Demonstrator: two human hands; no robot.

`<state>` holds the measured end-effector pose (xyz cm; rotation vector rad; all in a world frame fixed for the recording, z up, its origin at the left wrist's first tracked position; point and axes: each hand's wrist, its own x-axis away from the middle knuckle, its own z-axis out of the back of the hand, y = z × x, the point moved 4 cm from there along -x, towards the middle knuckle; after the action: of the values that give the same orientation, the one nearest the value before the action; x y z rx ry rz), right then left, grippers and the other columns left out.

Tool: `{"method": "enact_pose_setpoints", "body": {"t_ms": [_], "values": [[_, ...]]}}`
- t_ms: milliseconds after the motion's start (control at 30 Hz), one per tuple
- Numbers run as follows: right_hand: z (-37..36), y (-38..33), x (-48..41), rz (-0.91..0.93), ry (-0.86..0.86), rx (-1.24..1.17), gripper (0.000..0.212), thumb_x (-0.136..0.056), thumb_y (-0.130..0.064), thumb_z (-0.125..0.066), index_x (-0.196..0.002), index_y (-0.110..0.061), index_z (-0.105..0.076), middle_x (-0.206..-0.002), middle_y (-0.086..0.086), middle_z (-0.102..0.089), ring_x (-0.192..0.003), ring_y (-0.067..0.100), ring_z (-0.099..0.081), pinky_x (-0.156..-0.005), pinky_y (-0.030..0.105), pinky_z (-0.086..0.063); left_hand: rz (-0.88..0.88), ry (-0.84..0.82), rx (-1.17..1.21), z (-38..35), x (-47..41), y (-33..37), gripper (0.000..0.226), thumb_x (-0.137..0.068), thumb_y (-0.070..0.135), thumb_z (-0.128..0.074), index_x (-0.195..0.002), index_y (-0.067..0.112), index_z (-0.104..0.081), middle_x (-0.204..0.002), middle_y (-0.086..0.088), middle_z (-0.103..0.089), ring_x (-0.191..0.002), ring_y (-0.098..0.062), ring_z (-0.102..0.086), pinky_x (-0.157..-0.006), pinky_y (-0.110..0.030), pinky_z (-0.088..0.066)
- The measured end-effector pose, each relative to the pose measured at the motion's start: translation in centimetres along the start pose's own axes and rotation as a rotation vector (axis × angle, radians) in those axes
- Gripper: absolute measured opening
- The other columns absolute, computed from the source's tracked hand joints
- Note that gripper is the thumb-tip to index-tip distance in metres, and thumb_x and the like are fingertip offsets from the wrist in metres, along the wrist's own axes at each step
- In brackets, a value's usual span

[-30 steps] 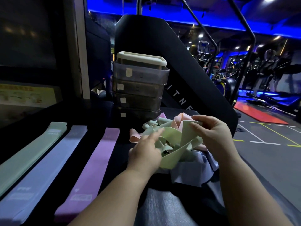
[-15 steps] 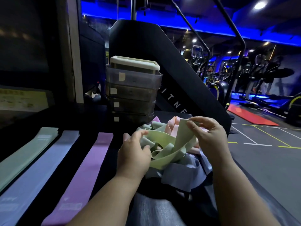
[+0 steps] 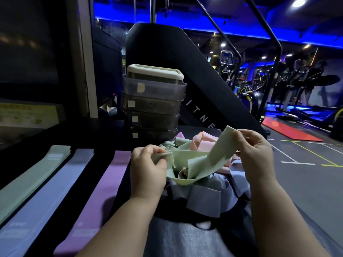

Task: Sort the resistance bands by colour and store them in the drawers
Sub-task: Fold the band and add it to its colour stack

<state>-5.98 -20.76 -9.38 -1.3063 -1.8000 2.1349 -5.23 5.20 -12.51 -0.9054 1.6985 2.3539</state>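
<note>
Left hand [image 3: 148,168], right hand [image 3: 254,154] pinching green band [image 3: 202,162] ends, above pile [image 3: 200,190]

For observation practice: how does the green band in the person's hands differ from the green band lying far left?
The held band is twisted; the far-left band lies flat and straight. Left hand and right hand pinch the held band; nothing touches the far-left band. Both are pale green.

Both hands pinch a pale green band [image 3: 202,162]: left hand [image 3: 148,167] at one end, right hand [image 3: 254,154] lifting the other above a tangled pile [image 3: 204,193] (pink, grey, green). Drawers [image 3: 154,106] stand behind; three bands lie flat at left.
</note>
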Motion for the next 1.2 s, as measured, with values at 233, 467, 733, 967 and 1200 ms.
{"method": "enact_pose_setpoints", "body": {"t_ms": [233, 467, 733, 967, 1200], "values": [[0.4, -0.4, 0.1, 0.005, 0.058, -0.078, 0.009, -0.095, -0.019, -0.062, -0.088, -0.02, -0.066, -0.077, 0.0, -0.063, -0.057, 0.001, -0.055, -0.052, 0.018, -0.048, -0.055, 0.107, 0.122, 0.7, -0.4, 0.7, 0.023, -0.083, 0.012, -0.073, -0.08, 0.028, -0.058, -0.099, 0.004, -0.056, -0.082, 0.0, -0.054, -0.071, -0.009, -0.039], [0.9, -0.7, -0.1, -0.061, 0.078, -0.26, 0.01, -0.098, -0.021, -0.056, -0.097, -0.015, -0.064, -0.075, -0.003, -0.056, -0.053, 0.0, -0.052, -0.045, 0.018, -0.044, -0.029, 0.166, 0.341, 1.8, 0.4, 2.7, 0.025, -0.087, 0.009, -0.068, -0.08, 0.029, -0.055, -0.073, 0.011, -0.058, -0.062, 0.008, -0.054, -0.055, -0.005, -0.04], [1.2, -1.3, 0.0, -0.112, 0.044, -0.471, 0.016, -0.099, -0.018, -0.053, -0.086, -0.02, -0.063, -0.069, -0.008, -0.059, -0.06, 0.003, -0.055, -0.051, 0.017, -0.048, 0.026, 0.142, 0.521, 2.0, 0.1, 2.8, 0.027, -0.086, 0.019, -0.07, -0.077, 0.042, -0.06, -0.073, 0.022, -0.062, -0.066, 0.001, -0.056, -0.069, -0.048, -0.053], [1.6, -1.0, -0.3, -0.105, 0.092, -0.509, 0.017, -0.099, -0.018, -0.052, -0.086, -0.018, -0.061, -0.062, -0.011, -0.06, -0.058, 0.004, -0.055, -0.054, 0.02, -0.047, 0.089, 0.079, 0.581, 2.0, 0.1, 3.3, 0.018, -0.088, 0.014, -0.068, -0.082, 0.029, -0.06, -0.078, 0.011, -0.064, -0.076, -0.009, -0.059, -0.08, -0.054, -0.052], [1.2, -0.2, 0.0, -0.174, 0.097, -0.384, 0.019, -0.097, -0.031, -0.058, -0.103, -0.014, -0.064, -0.09, 0.007, -0.062, -0.077, 0.021, -0.056, -0.071, 0.051, -0.049, 0.13, -0.109, 0.533, 4.9, 0.0, 3.9, 0.009, -0.092, 0.007, -0.06, -0.088, 0.013, -0.057, -0.084, -0.003, -0.063, -0.077, -0.017, -0.062, -0.062, -0.025, -0.055]]}}
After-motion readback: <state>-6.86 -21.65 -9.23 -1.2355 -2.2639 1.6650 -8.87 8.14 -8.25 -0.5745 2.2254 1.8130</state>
